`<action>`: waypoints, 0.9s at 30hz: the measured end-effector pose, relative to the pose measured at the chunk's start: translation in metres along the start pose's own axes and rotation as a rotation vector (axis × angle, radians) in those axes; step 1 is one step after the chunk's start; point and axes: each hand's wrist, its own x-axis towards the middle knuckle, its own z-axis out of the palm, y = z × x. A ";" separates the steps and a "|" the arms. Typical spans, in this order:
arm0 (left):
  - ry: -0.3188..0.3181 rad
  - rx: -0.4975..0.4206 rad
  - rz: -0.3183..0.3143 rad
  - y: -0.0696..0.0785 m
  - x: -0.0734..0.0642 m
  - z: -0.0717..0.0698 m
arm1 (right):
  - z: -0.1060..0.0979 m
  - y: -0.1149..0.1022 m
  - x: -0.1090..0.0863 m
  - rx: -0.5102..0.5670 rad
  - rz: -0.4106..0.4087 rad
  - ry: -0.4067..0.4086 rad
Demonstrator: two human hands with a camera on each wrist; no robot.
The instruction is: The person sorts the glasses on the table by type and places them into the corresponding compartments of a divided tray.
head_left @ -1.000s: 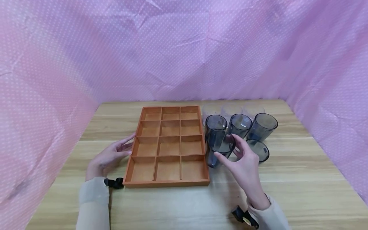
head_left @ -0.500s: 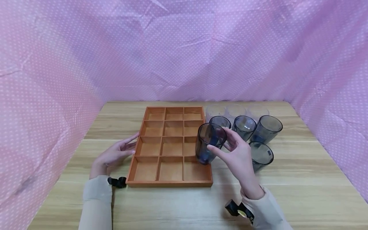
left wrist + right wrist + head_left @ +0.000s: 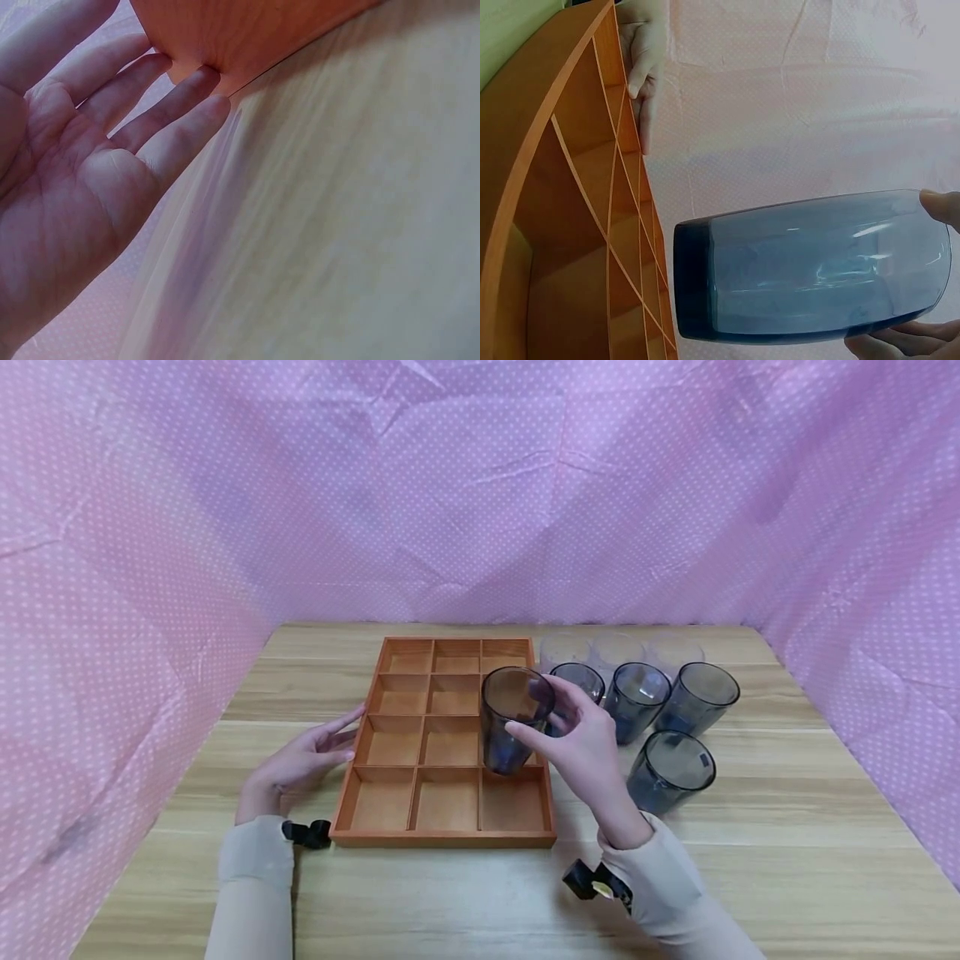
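My right hand [image 3: 588, 747] grips a tinted drinking glass [image 3: 504, 735] near its rim, thumb on one side and fingers on the other. In the right wrist view the glass [image 3: 817, 270] is raised, its thick base facing the compartments. It overlaps the right column of a wooden divided tray [image 3: 442, 841] in the head view. My left hand [image 3: 300, 764] rests at the tray's left side; in the left wrist view its straight fingertips touch the outer wall [image 3: 225, 37].
Right of the tray stand several more tinted glasses, among them a near one [image 3: 671, 772] and a far right one [image 3: 697, 697]. Behind them is a row of clear glasses [image 3: 618, 650]. Pink dotted cloth [image 3: 480, 510] surrounds the wooden table [image 3: 420, 902].
My right hand has lifted the tinted glass from beside the tray and carried it left, over the tray's right column. The left hand has stayed at the tray's side.
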 end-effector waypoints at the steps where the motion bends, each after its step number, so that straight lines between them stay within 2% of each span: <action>1: 0.002 0.010 0.002 0.000 0.000 0.000 | 0.002 0.000 0.001 0.002 -0.001 -0.003; 11: 0.000 0.011 0.000 0.000 0.000 -0.001 | 0.018 -0.002 0.016 0.031 0.027 -0.056; 21: 0.000 0.033 0.010 0.000 0.000 -0.002 | 0.034 -0.006 0.029 0.036 -0.037 -0.088; 27: 0.007 0.040 -0.002 0.000 0.000 -0.002 | 0.043 -0.009 0.039 0.028 -0.047 -0.086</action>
